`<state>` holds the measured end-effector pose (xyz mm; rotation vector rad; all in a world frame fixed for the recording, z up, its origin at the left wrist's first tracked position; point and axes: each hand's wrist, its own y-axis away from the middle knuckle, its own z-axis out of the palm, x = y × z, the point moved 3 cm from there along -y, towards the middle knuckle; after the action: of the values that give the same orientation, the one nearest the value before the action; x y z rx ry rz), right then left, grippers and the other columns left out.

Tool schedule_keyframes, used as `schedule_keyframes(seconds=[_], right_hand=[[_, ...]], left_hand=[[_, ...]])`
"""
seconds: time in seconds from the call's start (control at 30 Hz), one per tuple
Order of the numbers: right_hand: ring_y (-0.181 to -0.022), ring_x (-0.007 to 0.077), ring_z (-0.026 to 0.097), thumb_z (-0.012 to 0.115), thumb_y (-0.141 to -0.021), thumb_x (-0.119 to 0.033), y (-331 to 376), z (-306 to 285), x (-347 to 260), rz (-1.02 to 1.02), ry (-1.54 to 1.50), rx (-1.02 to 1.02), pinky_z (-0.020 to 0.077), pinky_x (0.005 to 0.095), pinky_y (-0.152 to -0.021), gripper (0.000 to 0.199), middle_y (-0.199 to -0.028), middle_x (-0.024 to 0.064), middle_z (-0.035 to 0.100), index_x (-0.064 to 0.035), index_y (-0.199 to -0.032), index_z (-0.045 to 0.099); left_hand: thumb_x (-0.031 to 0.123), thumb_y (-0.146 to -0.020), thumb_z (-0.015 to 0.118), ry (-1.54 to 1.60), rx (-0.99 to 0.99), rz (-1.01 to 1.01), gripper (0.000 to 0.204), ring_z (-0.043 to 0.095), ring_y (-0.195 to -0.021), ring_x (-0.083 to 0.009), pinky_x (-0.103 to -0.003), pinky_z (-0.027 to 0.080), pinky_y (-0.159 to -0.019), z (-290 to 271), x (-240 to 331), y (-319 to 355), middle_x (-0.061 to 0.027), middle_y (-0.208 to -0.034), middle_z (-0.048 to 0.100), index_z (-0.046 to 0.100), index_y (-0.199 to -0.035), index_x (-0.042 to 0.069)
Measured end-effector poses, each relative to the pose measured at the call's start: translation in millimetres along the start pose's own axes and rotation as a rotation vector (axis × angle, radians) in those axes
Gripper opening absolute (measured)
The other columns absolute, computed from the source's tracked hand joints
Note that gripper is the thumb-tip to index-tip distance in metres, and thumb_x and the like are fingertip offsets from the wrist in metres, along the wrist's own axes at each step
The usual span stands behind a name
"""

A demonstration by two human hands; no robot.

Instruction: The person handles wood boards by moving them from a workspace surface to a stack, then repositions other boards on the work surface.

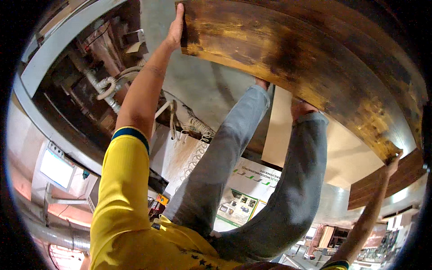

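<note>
Dark-stained wooden board (306,58), broad and worn, was held out in front of the person above grey-trousered legs. The left hand (175,28), fingers straight and together, pressed flat against its near left edge; the right hand (392,164) curled around the far right corner. Grey floor (193,81) lay open beside the left edge.

Clad in a bright yellow short-sleeved shirt (121,211), sleeve hems edged with a dark blue and green band (131,133). Small dark star-like marks printed low on the shirt front. Legs in faded grey-blue jeans (252,180), cuffs ending at the ankles. Bare forearms, no gloves, no watch or rings visible. Feet mostly hidden, footwear not discernible.
</note>
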<state>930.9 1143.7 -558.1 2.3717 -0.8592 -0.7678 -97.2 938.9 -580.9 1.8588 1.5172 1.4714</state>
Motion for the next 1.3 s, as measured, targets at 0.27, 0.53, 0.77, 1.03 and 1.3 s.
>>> schedule_keyframes(seconds=[0.27,0.53,0.77,1.03,1.3], right_hand=[[-0.145,0.0343,0.044,0.042,-0.099,-0.079,-19,16,-51,0.217,-0.428,-0.017,0.0373,0.0499,-0.119,0.093,-0.161,0.0131,0.042,-0.0182,-0.167,0.026],[-0.145,0.0341,0.042,0.042,-0.097,-0.081,6,27,-88,0.215,-0.433,0.008,0.0374,0.0514,-0.119,0.096,-0.161,0.0125,0.04,-0.0124,-0.163,0.032],[-0.158,0.0316,0.02,0.042,-0.099,-0.078,76,-46,-90,-0.109,-0.112,-0.175,0.0278,0.0532,-0.124,0.095,-0.175,0.0088,0.016,-0.0218,-0.171,0.015],[-0.159,0.029,0.021,0.045,-0.103,-0.069,282,-139,-189,0.219,-0.565,-0.253,0.0234,0.047,-0.127,0.089,-0.175,0.0082,0.018,-0.0144,-0.169,0.021],[-0.151,0.0318,0.038,0.049,-0.103,-0.066,606,-128,-355,-0.048,-0.445,-0.128,0.0365,0.0538,-0.121,0.084,-0.167,0.0154,0.034,-0.0103,-0.165,0.032]], left_hand=[[0.092,-0.09,0.037,0.095,-0.013,-0.058,0.12,0.047,-0.144,-0.0331,-0.047,0.036,-0.121,-16,-18,-19,-0.02,-0.159,0.046,0.035,-0.16,-0.004],[0.094,-0.088,0.036,0.193,-0.035,-0.194,0.122,0.05,-0.142,-0.0322,-0.047,0.039,-0.118,-13,0,-2,-0.0213,-0.158,0.047,0.041,-0.155,-0.007],[0.09,-0.089,0.045,0.224,-0.125,-0.328,0.111,0.06,-0.129,-0.0337,-0.047,0.047,-0.112,-77,19,34,-0.0202,-0.146,0.059,0.054,-0.148,-0.003],[0.089,-0.09,0.046,-0.018,0.125,-0.391,0.109,0.057,-0.132,-0.0339,-0.048,0.044,-0.111,-323,143,273,-0.0212,-0.149,0.056,0.056,-0.147,-0.004],[0.092,-0.086,0.048,0.106,0.123,-0.273,0.112,0.062,-0.126,-0.0306,-0.04,0.044,-0.111,-544,182,383,-0.023,-0.128,0.069,0.068,-0.132,-0.008]])
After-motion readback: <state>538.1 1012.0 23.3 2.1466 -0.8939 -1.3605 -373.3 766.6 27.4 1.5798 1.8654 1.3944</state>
